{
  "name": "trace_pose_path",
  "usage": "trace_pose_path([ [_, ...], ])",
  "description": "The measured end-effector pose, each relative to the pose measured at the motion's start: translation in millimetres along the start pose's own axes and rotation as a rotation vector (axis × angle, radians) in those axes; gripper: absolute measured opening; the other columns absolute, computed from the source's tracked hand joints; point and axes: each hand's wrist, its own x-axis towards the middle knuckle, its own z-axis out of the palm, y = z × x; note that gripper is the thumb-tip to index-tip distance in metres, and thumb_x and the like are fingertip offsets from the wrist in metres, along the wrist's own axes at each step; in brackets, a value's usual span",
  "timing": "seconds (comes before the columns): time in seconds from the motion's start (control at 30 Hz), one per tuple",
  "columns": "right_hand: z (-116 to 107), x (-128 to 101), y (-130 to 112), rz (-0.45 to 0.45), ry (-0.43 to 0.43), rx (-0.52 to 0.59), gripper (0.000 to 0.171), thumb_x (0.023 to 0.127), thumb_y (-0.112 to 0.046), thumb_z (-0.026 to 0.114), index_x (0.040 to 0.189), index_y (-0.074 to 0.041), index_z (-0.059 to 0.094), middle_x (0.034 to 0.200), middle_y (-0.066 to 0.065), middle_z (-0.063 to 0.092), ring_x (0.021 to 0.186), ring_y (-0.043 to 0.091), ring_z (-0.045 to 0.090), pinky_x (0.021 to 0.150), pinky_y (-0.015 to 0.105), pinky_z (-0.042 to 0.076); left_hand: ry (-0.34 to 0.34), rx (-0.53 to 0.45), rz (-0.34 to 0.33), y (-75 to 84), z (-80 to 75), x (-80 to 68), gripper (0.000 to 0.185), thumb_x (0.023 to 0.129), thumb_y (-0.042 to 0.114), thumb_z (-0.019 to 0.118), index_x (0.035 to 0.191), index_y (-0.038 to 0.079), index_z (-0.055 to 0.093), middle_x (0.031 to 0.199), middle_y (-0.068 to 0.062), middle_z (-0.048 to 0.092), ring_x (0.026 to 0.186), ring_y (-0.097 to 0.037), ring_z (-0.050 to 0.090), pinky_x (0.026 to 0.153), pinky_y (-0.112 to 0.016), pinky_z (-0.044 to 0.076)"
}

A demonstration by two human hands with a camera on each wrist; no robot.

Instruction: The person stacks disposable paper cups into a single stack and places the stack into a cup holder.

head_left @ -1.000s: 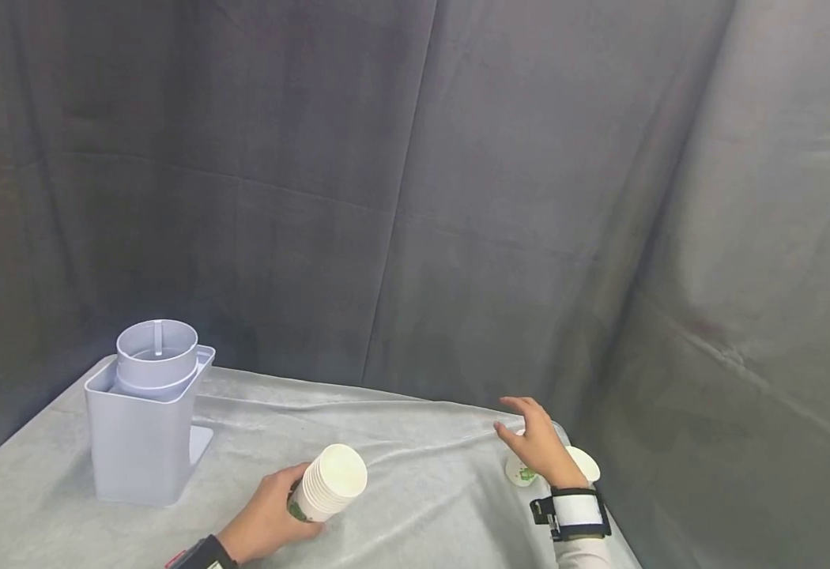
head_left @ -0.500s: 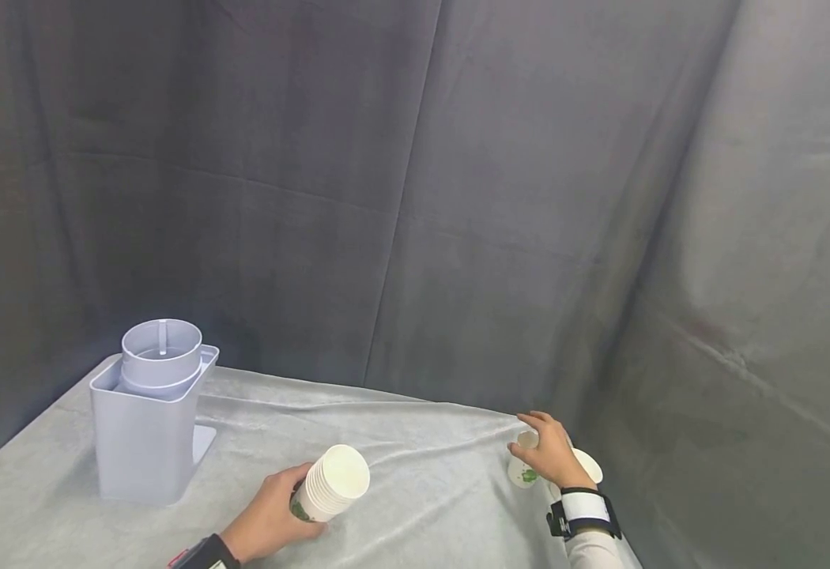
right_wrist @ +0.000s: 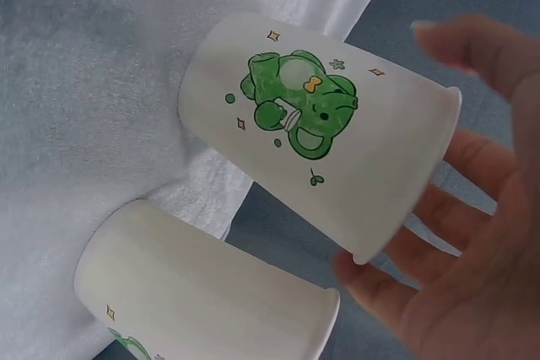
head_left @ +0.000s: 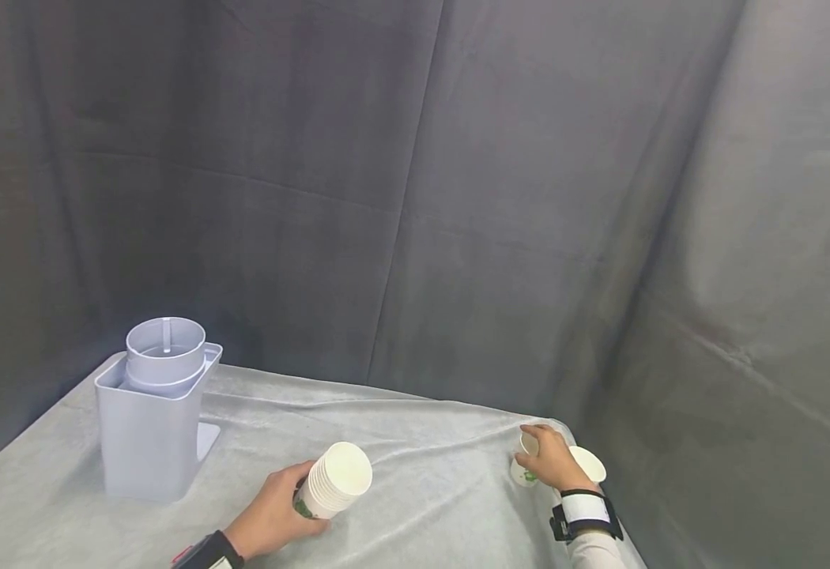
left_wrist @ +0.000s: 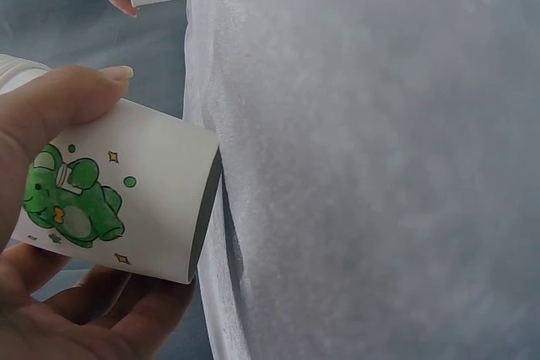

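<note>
Right hand (head_left: 553, 462) down now, curled round a paper cup (head_left: 525, 466) at worktop (head_left: 422, 442) corner; left hand (head_left: 273, 518) still gripping cup stack (head_left: 333, 480).

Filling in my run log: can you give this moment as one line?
left hand: grips stack of paper cups | right hand: holds single paper cup | second cup lies beside | dispenser back left
</note>
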Motion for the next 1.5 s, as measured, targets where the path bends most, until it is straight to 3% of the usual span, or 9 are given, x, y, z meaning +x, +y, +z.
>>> trace_pose_path([
  [0.2, 2, 1, 0, 0.005, 0.007, -0.001, 0.05, 0.08, -0.004, 0.075, 0.128, 0.007, 0.064, 0.129, 0.034, 0.059, 0.115, 0.05, 0.059, 0.091, 0.061, 0.053, -0.003, -0.011, -0.001, -0.2, -1.9, 0.0, 0.08, 0.065, 0.02, 0.094, 0.134, 0.001, 0.058, 0.121, -0.007, 0.07, 0.107, -0.028, 0.067, 0.091, -0.045, 0.055],
  [0.47, 6, 0, -5, 0.035, 0.021, 0.002, 0.051, 0.078, -0.008, 0.082, 0.126, 0.004, 0.065, 0.128, 0.027, 0.058, 0.12, 0.047, 0.054, 0.091, 0.06, 0.053, -0.008, -0.03, 0.0, -2.3, -3.0, -0.3, 0.082, 0.066, 0.018, 0.093, 0.137, -0.001, 0.056, 0.123, -0.009, 0.069, 0.11, -0.03, 0.067, 0.093, -0.047, 0.056],
  [0.7, 6, -4, -19, 0.032, 0.056, 0.046, 0.051, 0.075, -0.01, 0.087, 0.121, 0.0, 0.067, 0.119, 0.02, 0.057, 0.11, 0.038, 0.058, 0.085, 0.055, 0.056, -0.01, -0.038, -0.016, -2.2, -2.9, -0.4, 0.085, 0.066, 0.018, 0.093, 0.138, -0.004, 0.054, 0.124, -0.012, 0.069, 0.111, -0.032, 0.066, 0.093, -0.053, 0.055],
  [0.97, -9, 2, -57, -0.129, 0.181, 0.113, 0.052, 0.078, -0.018, 0.086, 0.124, -0.006, 0.066, 0.12, 0.014, 0.058, 0.104, 0.03, 0.062, 0.078, 0.041, 0.056, -0.003, -0.027, -0.012, -2.6, -2.1, 0.4, 0.084, 0.066, 0.018, 0.093, 0.137, -0.003, 0.055, 0.123, -0.011, 0.069, 0.109, -0.03, 0.067, 0.092, -0.048, 0.056],
  [1.23, -37, -1, -119, -0.338, 0.339, 0.121, 0.05, 0.08, -0.021, 0.085, 0.124, -0.011, 0.063, 0.121, 0.006, 0.058, 0.103, 0.023, 0.063, 0.078, 0.04, 0.056, -0.011, -0.034, -0.026, -1.3, -1.8, 1.4, 0.085, 0.066, 0.018, 0.093, 0.137, -0.004, 0.054, 0.122, -0.013, 0.069, 0.109, -0.032, 0.067, 0.093, -0.054, 0.055],
  [1.5, -48, -10, -168, -0.509, 0.34, 0.243, 0.049, 0.085, -0.02, 0.081, 0.129, -0.016, 0.06, 0.126, 0.001, 0.056, 0.113, 0.019, 0.059, 0.087, 0.043, 0.055, -0.004, -0.025, -0.033, -2.4, -1.9, 0.8, 0.081, 0.066, 0.018, 0.093, 0.135, -0.001, 0.056, 0.121, -0.01, 0.069, 0.108, -0.029, 0.067, 0.093, -0.052, 0.055],
])
